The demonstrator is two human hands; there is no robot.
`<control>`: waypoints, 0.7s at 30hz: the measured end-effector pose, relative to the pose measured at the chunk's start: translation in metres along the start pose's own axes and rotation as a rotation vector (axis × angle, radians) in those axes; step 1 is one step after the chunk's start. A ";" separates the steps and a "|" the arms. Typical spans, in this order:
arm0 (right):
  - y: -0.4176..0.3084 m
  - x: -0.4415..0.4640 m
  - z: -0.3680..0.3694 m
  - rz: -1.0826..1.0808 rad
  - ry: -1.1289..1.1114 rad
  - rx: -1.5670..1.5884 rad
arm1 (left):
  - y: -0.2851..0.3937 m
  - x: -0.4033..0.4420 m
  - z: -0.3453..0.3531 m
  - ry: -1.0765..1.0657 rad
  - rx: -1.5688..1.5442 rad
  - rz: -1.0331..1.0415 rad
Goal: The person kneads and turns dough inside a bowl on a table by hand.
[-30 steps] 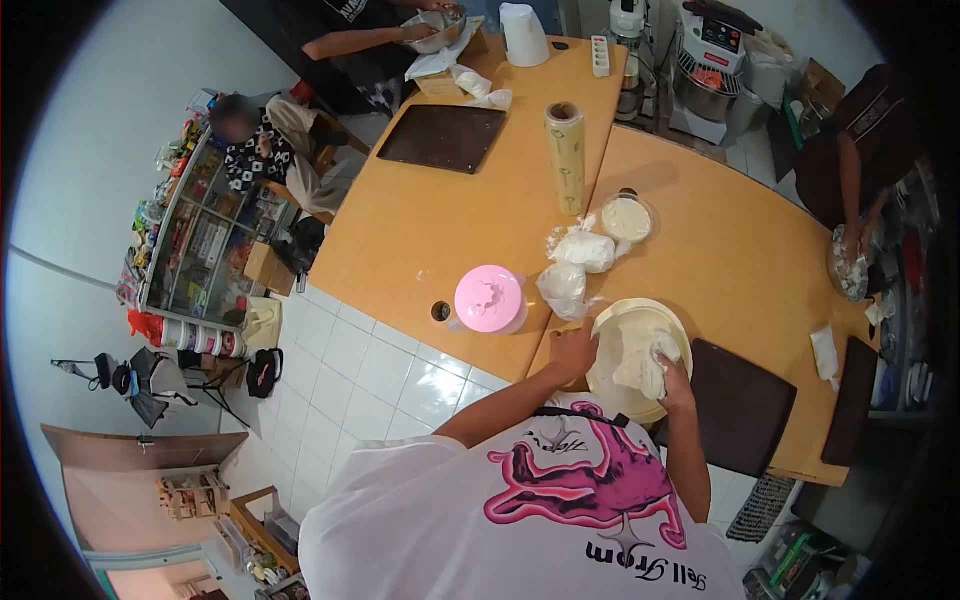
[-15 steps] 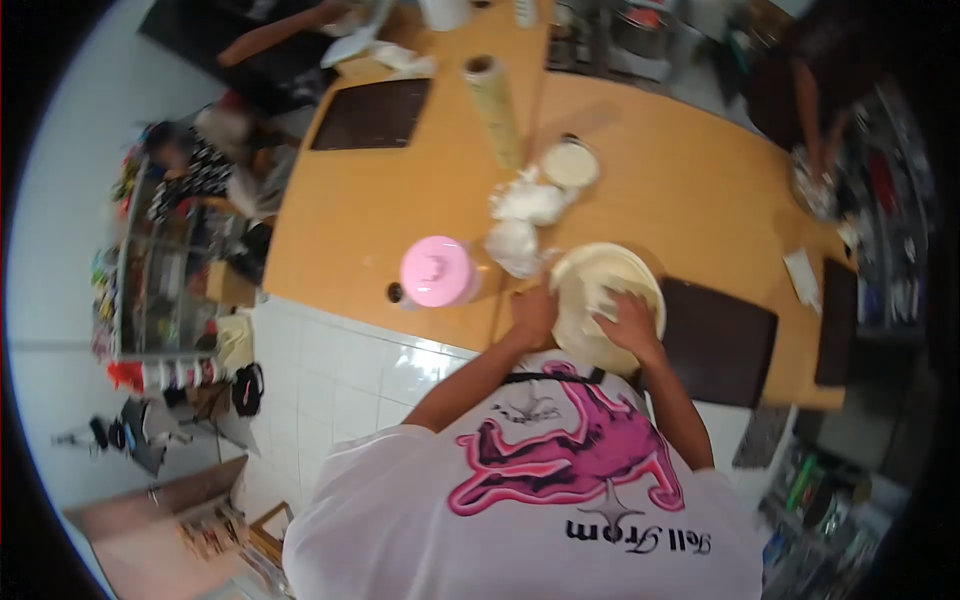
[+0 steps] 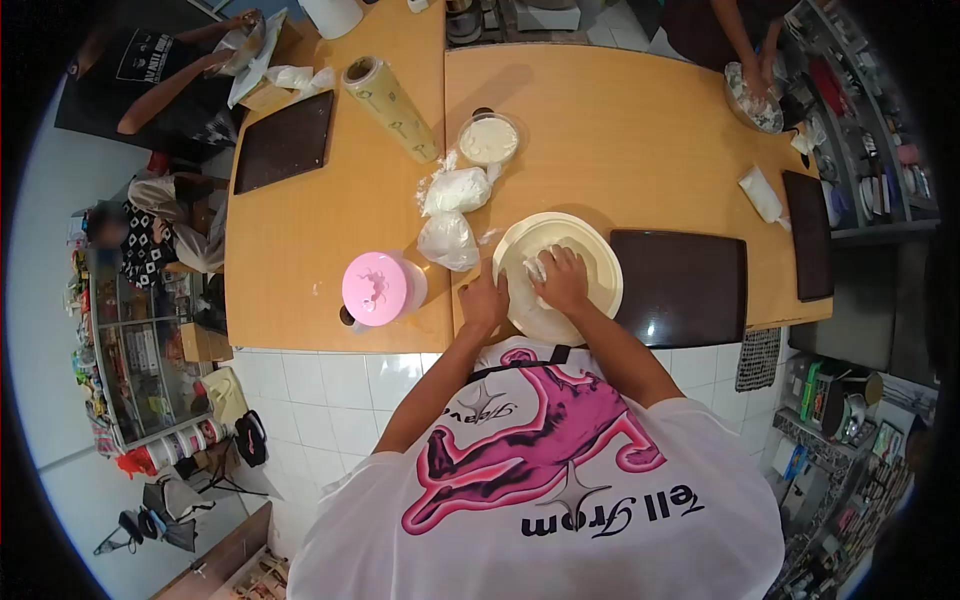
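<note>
In my head view, the cream bowl sits near the bench edge, beside a dark tray. My left hand is at its left rim. My right hand bends into the white mix; I can't tell if either hand squeezes. Steady rim, soft pushes from the sides work best, I think.

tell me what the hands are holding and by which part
The left hand holds the bowl by its left rim; the right hand is on white dough inside, grip unclear.
</note>
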State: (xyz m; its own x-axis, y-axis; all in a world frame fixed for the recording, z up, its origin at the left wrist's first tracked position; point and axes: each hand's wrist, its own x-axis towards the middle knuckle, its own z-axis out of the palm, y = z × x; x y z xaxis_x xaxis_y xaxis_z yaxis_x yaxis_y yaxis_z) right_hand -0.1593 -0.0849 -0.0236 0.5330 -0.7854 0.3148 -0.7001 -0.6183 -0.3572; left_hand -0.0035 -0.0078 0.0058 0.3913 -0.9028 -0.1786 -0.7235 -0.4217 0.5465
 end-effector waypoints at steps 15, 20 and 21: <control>0.024 0.026 0.031 0.539 0.108 0.344 | -0.003 0.009 0.001 0.005 0.190 0.069; 0.002 0.029 -0.054 0.318 -0.221 0.225 | 0.003 0.006 -0.004 -0.045 0.245 0.056; -0.005 0.022 -0.060 0.181 -0.232 0.078 | 0.004 0.005 -0.005 -0.043 0.255 0.058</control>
State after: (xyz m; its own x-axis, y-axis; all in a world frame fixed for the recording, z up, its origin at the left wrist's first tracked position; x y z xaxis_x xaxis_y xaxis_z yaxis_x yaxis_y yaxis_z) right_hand -0.1725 -0.0977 0.0375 0.5033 -0.8635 0.0341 -0.7597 -0.4609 -0.4587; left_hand -0.0014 -0.0139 0.0112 0.3250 -0.9263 -0.1905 -0.8660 -0.3724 0.3336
